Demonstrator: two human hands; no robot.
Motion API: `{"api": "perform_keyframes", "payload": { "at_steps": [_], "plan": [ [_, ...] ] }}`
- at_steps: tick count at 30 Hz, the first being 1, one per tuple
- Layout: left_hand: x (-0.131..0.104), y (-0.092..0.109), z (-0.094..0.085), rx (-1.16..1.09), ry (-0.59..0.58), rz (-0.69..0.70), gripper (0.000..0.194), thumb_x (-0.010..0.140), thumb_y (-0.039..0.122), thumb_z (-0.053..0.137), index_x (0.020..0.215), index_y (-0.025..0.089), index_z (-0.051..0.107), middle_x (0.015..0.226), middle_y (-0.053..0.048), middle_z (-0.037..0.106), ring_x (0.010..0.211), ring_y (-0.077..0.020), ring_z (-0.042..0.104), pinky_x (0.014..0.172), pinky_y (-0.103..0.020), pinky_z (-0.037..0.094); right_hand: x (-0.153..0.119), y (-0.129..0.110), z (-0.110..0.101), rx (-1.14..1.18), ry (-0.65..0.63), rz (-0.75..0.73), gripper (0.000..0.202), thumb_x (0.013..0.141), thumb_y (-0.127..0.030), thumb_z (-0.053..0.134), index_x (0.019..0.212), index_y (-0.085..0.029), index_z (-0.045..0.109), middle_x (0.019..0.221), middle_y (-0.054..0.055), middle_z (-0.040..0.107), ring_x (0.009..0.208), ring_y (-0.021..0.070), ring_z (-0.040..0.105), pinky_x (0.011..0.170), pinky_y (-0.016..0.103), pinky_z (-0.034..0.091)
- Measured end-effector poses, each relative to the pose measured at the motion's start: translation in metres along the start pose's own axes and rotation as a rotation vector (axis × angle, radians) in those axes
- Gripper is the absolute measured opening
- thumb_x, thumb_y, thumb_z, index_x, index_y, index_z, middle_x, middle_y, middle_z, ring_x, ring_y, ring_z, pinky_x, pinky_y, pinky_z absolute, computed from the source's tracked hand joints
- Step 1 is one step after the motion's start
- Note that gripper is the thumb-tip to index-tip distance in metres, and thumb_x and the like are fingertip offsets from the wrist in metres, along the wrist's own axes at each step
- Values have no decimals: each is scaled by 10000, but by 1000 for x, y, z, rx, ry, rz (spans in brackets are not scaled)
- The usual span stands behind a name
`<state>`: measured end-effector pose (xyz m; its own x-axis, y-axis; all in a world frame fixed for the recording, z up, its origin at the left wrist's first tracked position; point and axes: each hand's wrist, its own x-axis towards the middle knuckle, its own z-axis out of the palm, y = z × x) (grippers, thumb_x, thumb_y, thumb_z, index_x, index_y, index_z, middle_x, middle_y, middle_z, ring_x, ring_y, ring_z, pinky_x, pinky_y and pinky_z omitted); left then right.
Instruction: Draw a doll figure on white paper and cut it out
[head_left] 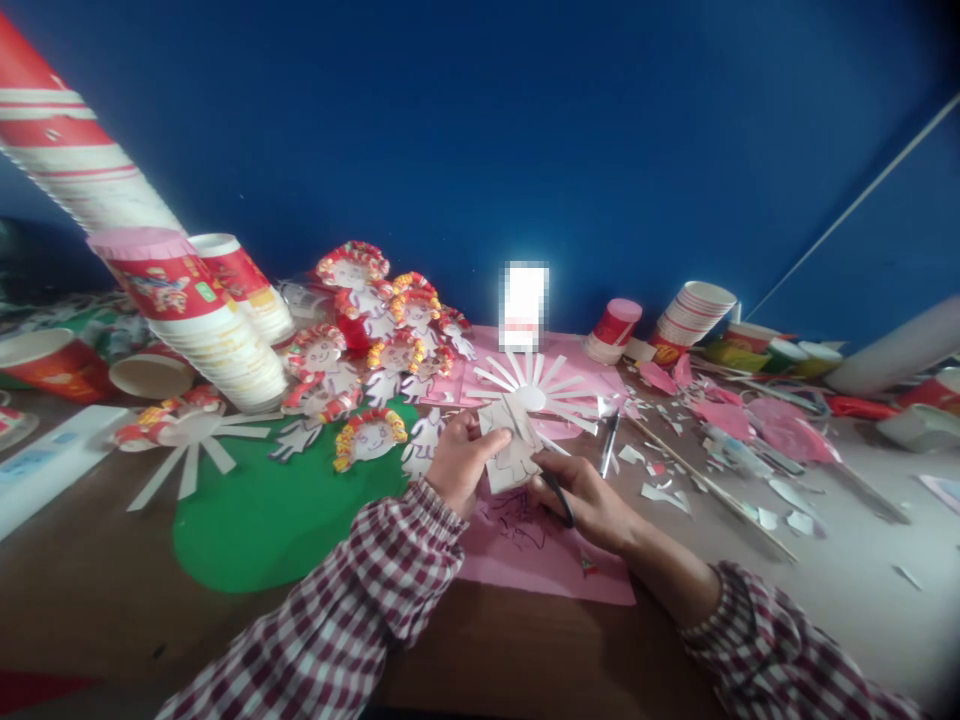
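Observation:
A piece of white paper with a figure outlined on it is pinched in my left hand, thumb on top. My right hand is closed around scissors; a dark handle loop shows at the fingers, while the blades are mostly hidden at the paper's lower right edge. Beneath both hands lies a pink sheet with dark scribbles. Just beyond the held paper is a white cup cut into flat spread strips. A pen lies to the right of it.
Paper dolls with red and yellow curled hair crowd the left, partly over a green sheet. Stacked paper cups stand behind them. Paper scraps, a thin stick and pink pieces lie on the right. A blue wall closes the back.

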<state>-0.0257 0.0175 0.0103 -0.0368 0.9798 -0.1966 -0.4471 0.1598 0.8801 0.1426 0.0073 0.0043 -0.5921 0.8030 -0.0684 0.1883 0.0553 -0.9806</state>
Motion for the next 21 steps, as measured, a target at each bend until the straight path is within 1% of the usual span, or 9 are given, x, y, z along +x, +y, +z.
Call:
{"api": "perform_keyframes", "payload": {
  "at_steps": [9, 15, 18, 21],
  "plan": [
    [-2, 0, -1, 6, -4, -11, 218, 596, 226, 735, 733, 155, 581, 607, 6, 648, 534, -143, 606, 524, -263, 492, 0, 1, 0, -19, 3, -21, 300, 849, -437, 592, 796, -147, 533, 652, -38, 413, 584, 81, 351, 505, 200, 286],
    [-1, -1, -1, 1, -1, 1, 195, 597, 219, 731, 705, 162, 578, 578, 20, 630, 513, -134, 587, 518, -260, 479, 1, 0, 1, -32, 14, -10, 334, 835, -465, 599, 766, -150, 514, 630, -44, 389, 568, 79, 327, 492, 203, 269],
    [0, -2, -2, 0, -21, -3, 189, 604, 223, 728, 720, 159, 592, 605, 5, 643, 536, -144, 597, 539, -272, 482, 1, -1, 1, -31, 16, -6, 345, 828, -475, 604, 755, -152, 509, 622, -47, 375, 561, 77, 320, 489, 205, 262],
    [-1, -1, -2, 7, -46, -21, 194, 600, 229, 731, 722, 148, 604, 628, -17, 653, 563, -158, 608, 561, -288, 485, 1, -1, 0, -29, 7, -6, 350, 828, -486, 600, 753, -156, 508, 621, -44, 394, 555, 80, 339, 492, 207, 276]
  ]
}}
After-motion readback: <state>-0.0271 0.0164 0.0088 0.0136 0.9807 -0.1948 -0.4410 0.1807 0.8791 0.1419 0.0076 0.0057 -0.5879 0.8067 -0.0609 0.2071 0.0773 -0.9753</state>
